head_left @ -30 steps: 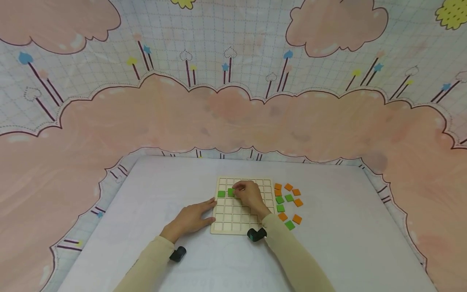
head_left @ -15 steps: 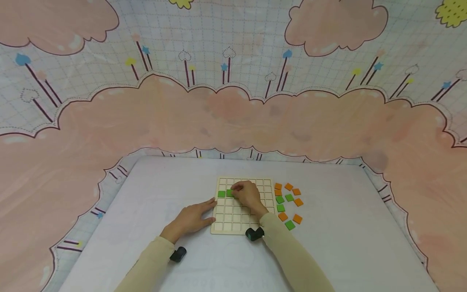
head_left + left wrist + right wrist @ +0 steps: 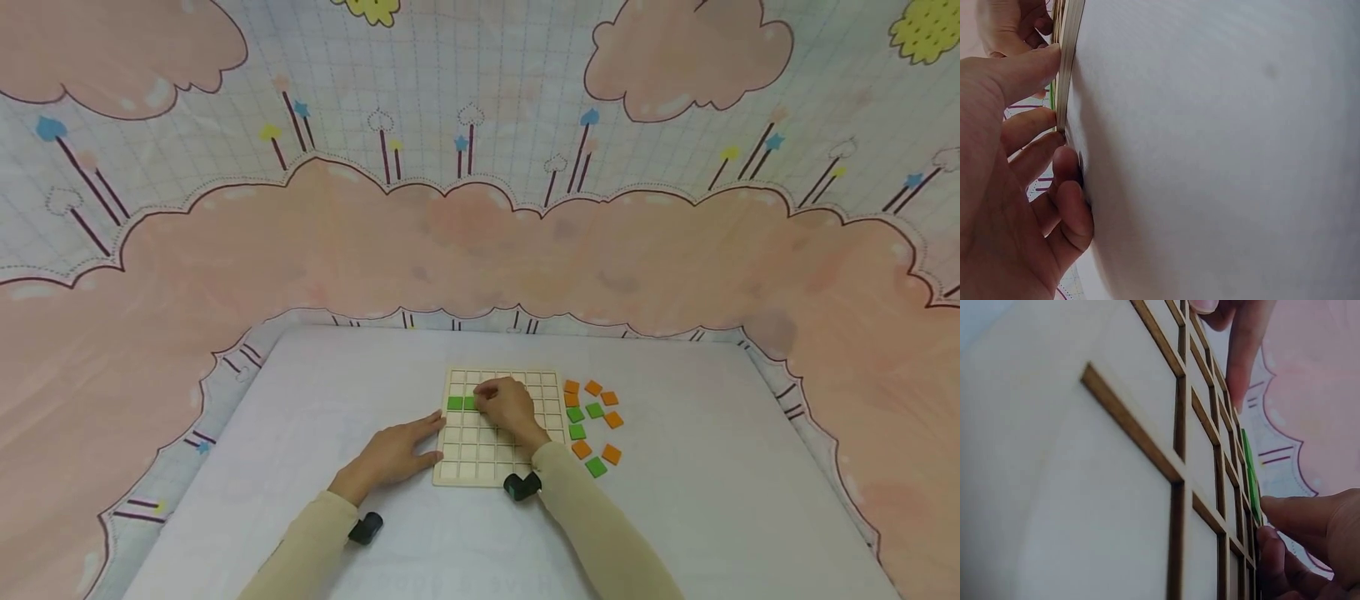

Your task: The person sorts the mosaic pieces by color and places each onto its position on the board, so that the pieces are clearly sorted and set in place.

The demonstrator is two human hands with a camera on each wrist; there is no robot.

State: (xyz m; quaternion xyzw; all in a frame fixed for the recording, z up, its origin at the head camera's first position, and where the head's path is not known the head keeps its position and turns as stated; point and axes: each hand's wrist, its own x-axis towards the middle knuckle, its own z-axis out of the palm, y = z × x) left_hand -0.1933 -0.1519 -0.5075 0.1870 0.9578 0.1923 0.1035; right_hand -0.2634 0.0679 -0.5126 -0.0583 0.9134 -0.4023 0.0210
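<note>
A pale wooden grid board lies on the white table in the head view. Two green square tiles sit side by side in a row near its left edge: the outer tile and a second tile. Thumb and fingertips of my right hand pinch the second tile at its right side, low over the grid. The right wrist view shows the thumb right at the green tiles. My left hand rests against the board's left edge, thumb and fingertips touching the side, other fingers bent loosely.
Loose orange tiles and green tiles lie scattered just right of the board. A patterned cloth backdrop with clouds rises behind the white table.
My right hand has shifted slightly left, bringing the second green tile flat and up beside the first. The left hand has stayed at the board's edge.
</note>
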